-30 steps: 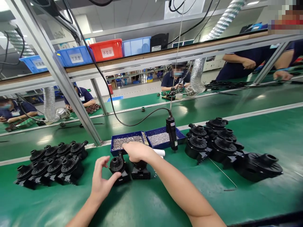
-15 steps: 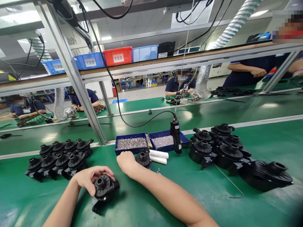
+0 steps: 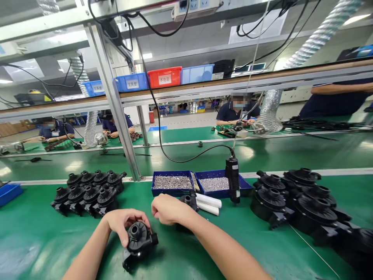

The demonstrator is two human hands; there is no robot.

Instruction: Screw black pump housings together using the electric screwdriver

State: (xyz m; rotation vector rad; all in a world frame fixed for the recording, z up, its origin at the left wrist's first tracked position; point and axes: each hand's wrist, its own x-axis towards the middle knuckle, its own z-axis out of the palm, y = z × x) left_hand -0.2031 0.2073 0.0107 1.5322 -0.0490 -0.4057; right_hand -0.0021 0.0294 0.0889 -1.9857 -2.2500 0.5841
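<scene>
My left hand (image 3: pixel 122 222) is curled over a black pump housing (image 3: pixel 138 240) that rests tilted on the green bench near me. Just to its right, my right hand (image 3: pixel 166 209) is a closed fist, and what it holds, if anything, is hidden. Behind that fist stands a second black pump housing (image 3: pixel 189 200). Two blue trays of small screws (image 3: pixel 172 182) (image 3: pixel 215 184) lie beyond, with two white cylinders (image 3: pixel 208 204) in front of them. A black electric screwdriver (image 3: pixel 233 179) hangs on a cord over the right tray.
Several black housings are grouped at left (image 3: pixel 90 189), and a bigger pile lies at right (image 3: pixel 303 204). A slanted metal post (image 3: pixel 115 101) rises from the bench. Coloured bins (image 3: pixel 164 77) sit on the shelf. Other people work at the far benches.
The view has shifted left and up. My left hand drew one housing toward me and to the left. My right hand came off the other housing and moved nearer.
</scene>
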